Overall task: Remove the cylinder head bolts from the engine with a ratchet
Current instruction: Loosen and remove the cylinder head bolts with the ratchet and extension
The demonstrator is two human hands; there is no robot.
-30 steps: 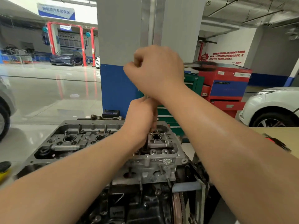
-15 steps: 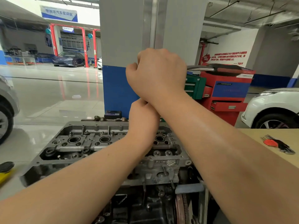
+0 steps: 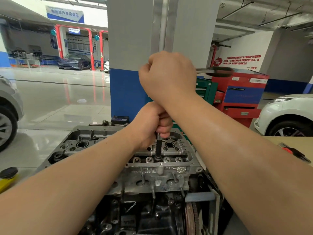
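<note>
The grey cylinder head (image 3: 160, 170) sits on the engine in front of me. A dark extension bar (image 3: 158, 148) stands upright in a bolt hole near the head's right end. My left hand (image 3: 150, 122) grips the upper part of this bar. Above it, my right hand (image 3: 169, 78) is closed in a fist over the ratchet's head. The ratchet handle (image 3: 216, 71) sticks out to the right, silver with a dark grip. The bolt under the bar is hidden.
A grey and blue pillar (image 3: 135, 65) rises just behind the engine. Red (image 3: 240, 99) and green (image 3: 205, 89) tool carts stand at the right, with a white car (image 3: 288, 116) beyond. A wooden bench with red-handled tools (image 3: 294, 152) is at the far right. A yellow object (image 3: 6, 180) lies left.
The view has shifted down and closer. The extension bar now shows below my left hand. Both hands keep their grips and the handle still points right.
</note>
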